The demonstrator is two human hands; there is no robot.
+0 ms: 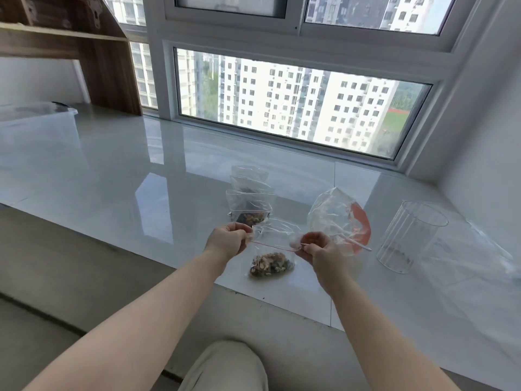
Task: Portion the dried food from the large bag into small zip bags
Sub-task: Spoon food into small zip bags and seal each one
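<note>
- Head view: a small clear zip bag with a red seal line (pixel 272 256) hangs between the two hands above the near edge of the glossy white tiled ledge (pixel 112 170); mixed brown dried food sits in its bottom.
- The left hand (pixel 228 239) pinches the bag's top left corner, fingers curled onto the plastic.
- The right hand (pixel 314 245) pinches the top right corner at the end of the red line, fingers curled.
- The seal strip stretches taut from one hand to the other; the food hangs below both.
- Just beyond the left hand, three more small clear filled bags (pixel 249 203) lie in a row running towards the window.
- Just behind the right hand stands the large clear bag with an orange patch (pixel 338 218), a white plastic spoon (pixel 353 244) against it.
- Farther right a clear ribbed glass cylinder (pixel 408 235) stands upright, well apart from the hands.
</note>
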